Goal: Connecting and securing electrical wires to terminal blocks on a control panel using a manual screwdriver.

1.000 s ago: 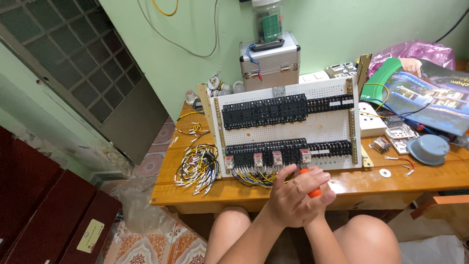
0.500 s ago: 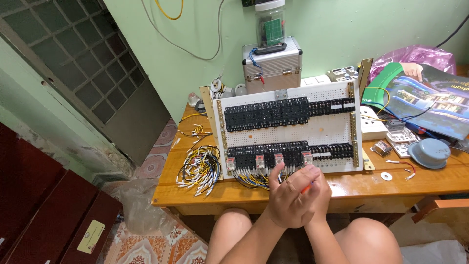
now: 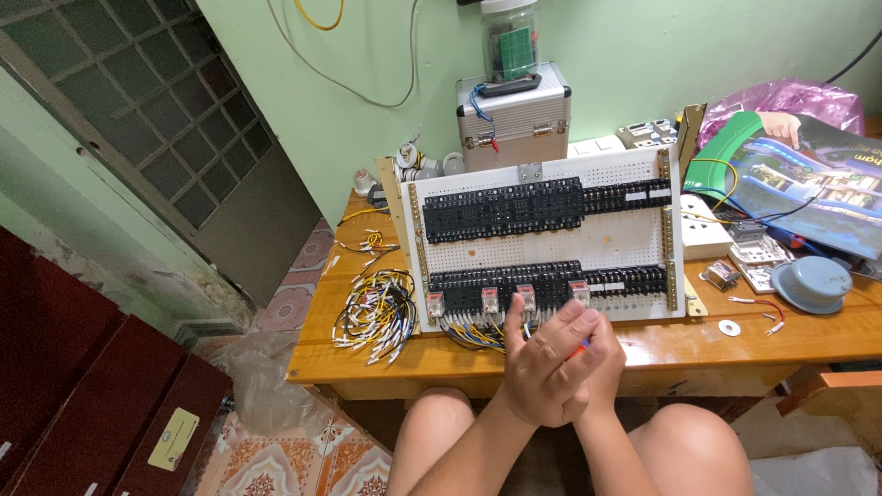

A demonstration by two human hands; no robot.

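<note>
My left hand (image 3: pixel 542 367) covers my right hand (image 3: pixel 602 367) at lower centre, an orange tool (image 3: pixel 577 349) between them, below the white panel (image 3: pixel 542 241) on the counter (image 3: pixel 808 342).

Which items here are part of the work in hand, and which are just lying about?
In hand:
- left hand and right hand, clasped round an orange-red tool
- white perforated panel with black terminal blocks
- wires under the panel

Lying about:
- loose wire bundle
- metal case
- grey round cap
- washer
- magazine

Head camera looks down over the wooden table (image 3: pixel 643 354)
</note>
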